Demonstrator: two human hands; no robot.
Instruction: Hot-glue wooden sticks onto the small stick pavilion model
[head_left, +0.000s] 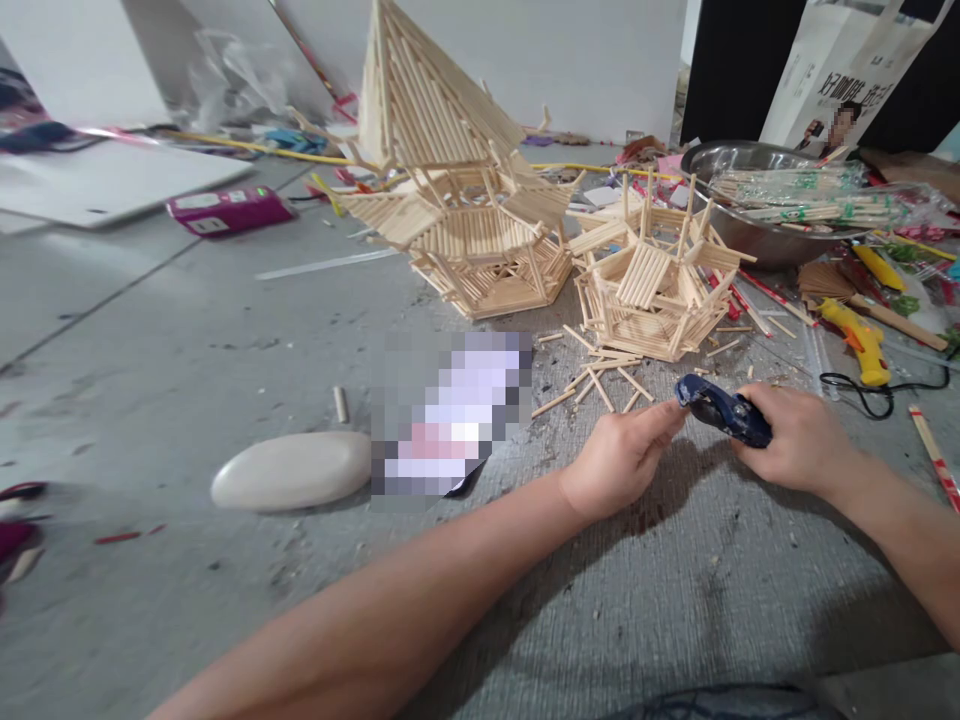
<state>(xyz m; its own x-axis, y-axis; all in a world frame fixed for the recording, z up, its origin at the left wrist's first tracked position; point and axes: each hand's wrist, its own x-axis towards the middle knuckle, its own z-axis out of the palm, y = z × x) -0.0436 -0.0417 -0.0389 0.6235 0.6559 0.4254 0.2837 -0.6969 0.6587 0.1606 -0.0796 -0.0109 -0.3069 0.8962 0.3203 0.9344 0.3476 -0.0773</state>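
The right hand (799, 440) is closed around a dark blue hand tool (724, 412), nearer the camera than the small stick model (651, 285) and to its right. The left hand (621, 455), also nearer the camera than the small stick model, has its fingers nearly together at the tool's tip; whether they pinch anything is unclear. Loose sticks (600, 380) lie just in front of the small stick model. The tall stick model (480, 200) stands left of it, the metal bowl (780, 230) behind it to the right, and the yellow glue gun (859, 340) to its right.
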